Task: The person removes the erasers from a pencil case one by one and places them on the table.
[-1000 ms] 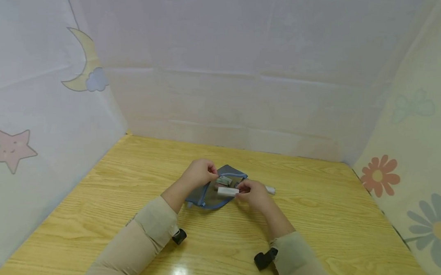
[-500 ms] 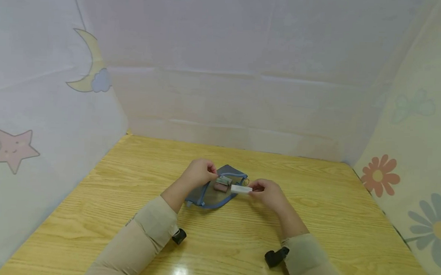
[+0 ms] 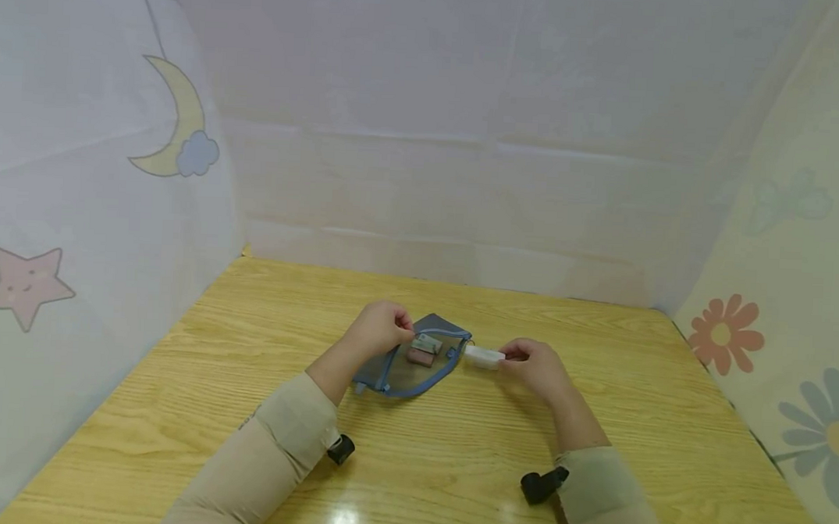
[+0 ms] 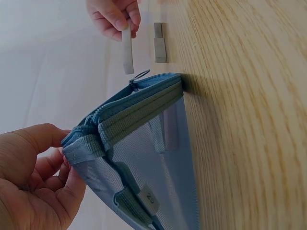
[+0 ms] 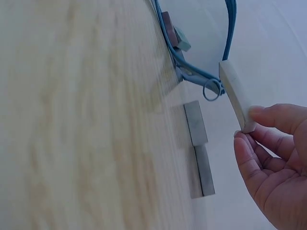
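My left hand (image 3: pixel 385 327) pinches the edge of a blue mesh zipper pouch (image 4: pixel 139 112), which stands open on the table. Inside it lie a brownish-pink block (image 3: pixel 420 357) and a pale green block (image 3: pixel 427 343). Between thumb and fingers, my right hand (image 3: pixel 537 369) holds a slim white bar-shaped block (image 5: pixel 235 93) by one end. That block is raised above the table, just right of the pouch's zipper end. A ring (image 5: pixel 211 89) hangs from the zipper there.
Two pale grey bar-shaped blocks, a nearer one (image 5: pixel 195 122) and a farther one (image 5: pixel 205 170), lie end to end on the wooden table (image 3: pixel 411 465), right of the pouch. Printed fabric walls (image 3: pixel 422 199) enclose the table's back and sides.
My right hand has moved to the right with the white block, from over the pouch's opening to beside it. The left hand stays at the pouch's edge.
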Demonstrator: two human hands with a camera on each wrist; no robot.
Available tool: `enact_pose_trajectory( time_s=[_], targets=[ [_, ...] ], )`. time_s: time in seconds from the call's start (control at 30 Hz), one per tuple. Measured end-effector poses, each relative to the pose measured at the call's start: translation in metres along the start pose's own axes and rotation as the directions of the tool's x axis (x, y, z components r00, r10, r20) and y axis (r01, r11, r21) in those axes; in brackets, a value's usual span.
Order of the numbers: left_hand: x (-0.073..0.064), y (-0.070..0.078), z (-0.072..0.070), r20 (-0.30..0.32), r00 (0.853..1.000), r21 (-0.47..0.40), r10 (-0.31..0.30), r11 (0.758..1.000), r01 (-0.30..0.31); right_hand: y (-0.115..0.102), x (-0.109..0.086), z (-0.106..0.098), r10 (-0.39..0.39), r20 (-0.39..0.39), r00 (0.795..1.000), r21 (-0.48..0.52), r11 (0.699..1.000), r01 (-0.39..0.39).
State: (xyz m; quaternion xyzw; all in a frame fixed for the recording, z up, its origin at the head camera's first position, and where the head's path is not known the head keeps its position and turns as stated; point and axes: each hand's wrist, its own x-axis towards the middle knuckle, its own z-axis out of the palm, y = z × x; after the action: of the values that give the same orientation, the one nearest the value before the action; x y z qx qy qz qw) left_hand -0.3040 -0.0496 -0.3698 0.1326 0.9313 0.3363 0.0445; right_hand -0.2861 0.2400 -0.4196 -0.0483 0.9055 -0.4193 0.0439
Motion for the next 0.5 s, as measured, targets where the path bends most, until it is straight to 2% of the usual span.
enact_pose_trajectory(
  time_s=[0.17,0.5],
  targets=[
    [0.001,0.000,0.001,0.000,1.000,0.000,0.004,1.000,-0.004,0.010,0.002,-0.008,-0.001,-0.022,1.000,-0.008,1.000,0.001],
    [0.003,0.001,0.003,0.003,1.000,0.005,0.011,1.000,-0.011,0.030,0.010,-0.017,0.070,-0.066,0.995,-0.017,0.997,-0.071]
  ],
)
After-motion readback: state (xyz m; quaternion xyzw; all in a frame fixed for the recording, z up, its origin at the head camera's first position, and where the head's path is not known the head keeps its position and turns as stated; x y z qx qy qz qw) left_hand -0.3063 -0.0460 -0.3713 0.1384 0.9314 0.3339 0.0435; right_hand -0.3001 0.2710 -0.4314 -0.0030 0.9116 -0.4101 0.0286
